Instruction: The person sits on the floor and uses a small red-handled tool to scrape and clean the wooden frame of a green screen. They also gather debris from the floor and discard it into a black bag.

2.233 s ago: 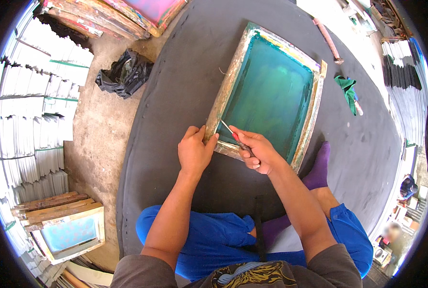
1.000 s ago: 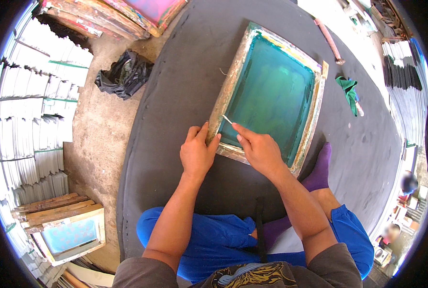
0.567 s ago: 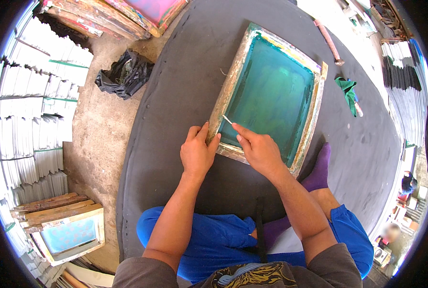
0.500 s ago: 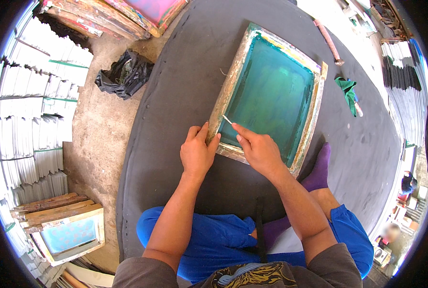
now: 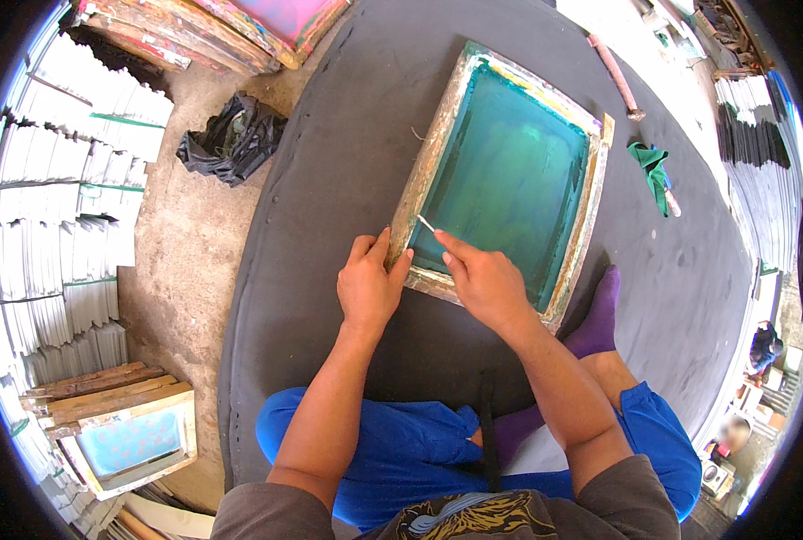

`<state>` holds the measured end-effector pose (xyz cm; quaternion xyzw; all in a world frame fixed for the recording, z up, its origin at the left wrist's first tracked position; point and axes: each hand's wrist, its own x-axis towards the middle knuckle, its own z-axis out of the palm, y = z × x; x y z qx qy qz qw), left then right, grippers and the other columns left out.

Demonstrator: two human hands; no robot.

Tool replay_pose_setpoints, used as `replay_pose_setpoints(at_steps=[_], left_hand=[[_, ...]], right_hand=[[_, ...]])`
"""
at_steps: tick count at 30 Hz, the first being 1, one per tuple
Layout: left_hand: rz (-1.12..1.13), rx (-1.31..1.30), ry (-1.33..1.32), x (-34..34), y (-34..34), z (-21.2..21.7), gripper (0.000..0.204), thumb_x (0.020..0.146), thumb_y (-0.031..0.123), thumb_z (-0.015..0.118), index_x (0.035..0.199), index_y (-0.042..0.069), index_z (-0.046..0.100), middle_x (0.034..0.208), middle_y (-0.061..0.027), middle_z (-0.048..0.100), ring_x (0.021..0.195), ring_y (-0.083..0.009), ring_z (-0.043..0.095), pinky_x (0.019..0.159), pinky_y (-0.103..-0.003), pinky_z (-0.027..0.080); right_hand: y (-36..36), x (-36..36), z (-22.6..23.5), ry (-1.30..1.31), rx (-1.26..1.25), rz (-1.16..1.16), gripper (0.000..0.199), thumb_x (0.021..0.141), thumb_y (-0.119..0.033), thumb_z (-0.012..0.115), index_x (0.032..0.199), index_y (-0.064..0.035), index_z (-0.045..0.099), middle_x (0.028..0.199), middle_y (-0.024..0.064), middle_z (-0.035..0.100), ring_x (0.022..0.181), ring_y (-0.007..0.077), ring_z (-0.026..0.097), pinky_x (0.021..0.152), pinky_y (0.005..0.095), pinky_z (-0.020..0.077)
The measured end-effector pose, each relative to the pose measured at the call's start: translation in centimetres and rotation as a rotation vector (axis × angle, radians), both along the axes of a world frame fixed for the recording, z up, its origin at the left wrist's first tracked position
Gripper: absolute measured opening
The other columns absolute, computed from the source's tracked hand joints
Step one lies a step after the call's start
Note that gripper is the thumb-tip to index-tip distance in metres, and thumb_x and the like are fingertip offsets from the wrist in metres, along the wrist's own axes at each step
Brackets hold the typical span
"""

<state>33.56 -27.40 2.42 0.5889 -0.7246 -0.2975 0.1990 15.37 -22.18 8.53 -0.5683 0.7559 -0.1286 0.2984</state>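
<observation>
A wooden screen-printing frame (image 5: 446,126) with a green mesh (image 5: 518,171) lies tilted on the dark padded surface in front of me. My left hand (image 5: 368,283) is closed on the frame's near left corner, with the thumb along the wood. In my right hand (image 5: 487,286) is a thin pale stick-like tool (image 5: 427,223), held with the index finger stretched along it. Its tip meets the inner edge of the left rail, where mesh and wood join. The palm hides the rest of the tool, so its kind does not show.
Across the dark surface (image 5: 329,180), to the right, lie a hammer-like tool with a long reddish handle (image 5: 613,72) and a green cloth (image 5: 651,171). On the floor at left are a black plastic bag (image 5: 230,144), stacked white sheets (image 5: 50,180) and another frame (image 5: 131,441).
</observation>
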Motion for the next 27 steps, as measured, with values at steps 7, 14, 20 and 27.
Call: replay_pose_setpoints(at_steps=[7,14,20,27], left_hand=[[-0.005,-0.022,0.034,0.3,0.1,-0.3,0.047,0.091,0.032,0.079,0.129,0.004,0.074,0.113,-0.0119,0.071,0.084,-0.0328,0.075,0.076,-0.044,0.060],[-0.022,-0.032,0.032,0.2,0.1,-0.2,0.046,0.090,0.029,0.080,0.127,0.002,0.074,0.112,-0.0121,0.071,0.082,-0.0331,0.074,0.075,-0.044,0.060],[-0.030,-0.103,0.010,0.1,0.1,-1.1,0.046,0.090,0.029,0.079,0.127,0.003,0.073,0.113,-0.0121,0.071,0.082,-0.0329,0.074,0.075,-0.045,0.060],[-0.004,-0.035,0.015,-0.2,0.2,-0.4,0.046,0.090,0.029,0.079,0.127,0.003,0.073,0.113,-0.0108,0.071,0.090,-0.0351,0.074,0.078,-0.045,0.060]], right_hand=[[-2.9,2.7,4.4,0.280,0.245,0.147,0.042,0.103,-0.019,0.058,0.144,-0.0146,0.064,0.087,0.0230,0.076,0.081,0.0432,0.075,0.072,0.0550,0.0597],[-3.0,3.9,4.0,0.239,0.273,0.113,0.045,0.102,-0.013,0.055,0.146,-0.0054,0.060,0.088,0.0251,0.076,0.083,0.0440,0.076,0.075,0.0563,0.0602],[-2.6,1.3,1.5,-0.019,0.102,0.051,0.042,0.104,-0.019,0.057,0.144,-0.0081,0.063,0.090,0.0261,0.075,0.084,0.0447,0.074,0.077,0.0549,0.0592],[-0.8,0.4,-1.2,-0.263,0.012,-0.079,0.042,0.106,-0.023,0.059,0.145,-0.0070,0.062,0.090,0.0245,0.075,0.073,0.0362,0.073,0.073,0.0466,0.0561]])
